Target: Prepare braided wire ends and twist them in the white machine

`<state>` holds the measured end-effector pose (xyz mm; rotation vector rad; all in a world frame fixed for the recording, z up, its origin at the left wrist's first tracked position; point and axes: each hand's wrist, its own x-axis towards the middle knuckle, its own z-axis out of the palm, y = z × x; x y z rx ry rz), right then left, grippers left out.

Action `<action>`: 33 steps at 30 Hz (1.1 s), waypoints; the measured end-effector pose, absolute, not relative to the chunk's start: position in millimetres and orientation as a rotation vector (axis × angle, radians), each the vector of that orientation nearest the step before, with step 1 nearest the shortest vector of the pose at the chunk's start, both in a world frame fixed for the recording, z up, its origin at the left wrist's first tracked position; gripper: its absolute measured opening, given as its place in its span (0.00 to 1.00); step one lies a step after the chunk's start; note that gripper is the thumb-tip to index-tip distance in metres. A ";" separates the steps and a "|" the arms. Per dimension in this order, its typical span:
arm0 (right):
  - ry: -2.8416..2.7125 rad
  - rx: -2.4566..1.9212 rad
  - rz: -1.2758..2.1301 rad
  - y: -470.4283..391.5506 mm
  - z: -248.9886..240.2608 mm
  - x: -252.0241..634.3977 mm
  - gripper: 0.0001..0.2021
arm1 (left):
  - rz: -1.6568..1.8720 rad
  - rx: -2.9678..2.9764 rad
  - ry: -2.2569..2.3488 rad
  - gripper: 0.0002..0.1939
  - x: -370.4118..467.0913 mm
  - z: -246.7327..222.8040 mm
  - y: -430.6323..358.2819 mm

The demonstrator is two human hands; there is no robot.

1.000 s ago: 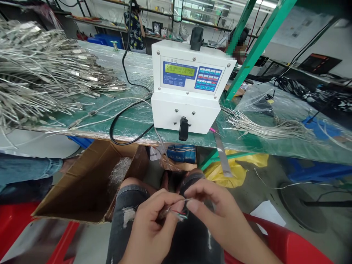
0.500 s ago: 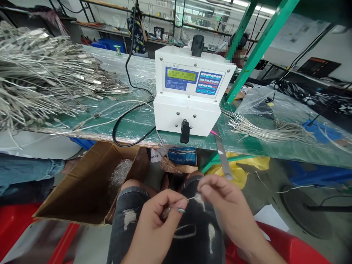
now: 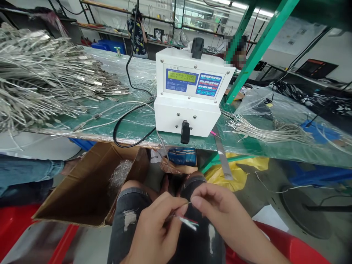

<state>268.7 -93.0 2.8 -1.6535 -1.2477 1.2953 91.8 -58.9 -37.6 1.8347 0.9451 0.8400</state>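
While the left hand (image 3: 154,231) pinches the thin cable's coloured wire ends (image 3: 188,221), the right hand (image 3: 217,209) grips one bare strand (image 3: 187,202). The other wires look unseparated as yet.

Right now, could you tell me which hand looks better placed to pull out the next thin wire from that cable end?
Probably the right hand: its fingertips pinch a fine strand beside the coloured wires, free to tug. The left hand grips the cable end, so it serves best as the anchor.
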 end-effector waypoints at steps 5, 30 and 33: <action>-1.902 -1.327 0.511 -94.1 -7.6 276.4 0.06 | 0.659 1.264 0.976 0.13 96.4 -28.5 -58.1; -0.765 -1.397 1.907 -109.7 4.7 284.0 0.24 | 1.060 2.417 0.625 0.19 93.9 -34.6 -61.2; -0.826 -1.401 1.860 -111.8 6.6 282.8 0.20 | 0.994 2.276 0.659 0.19 93.8 -36.1 -64.4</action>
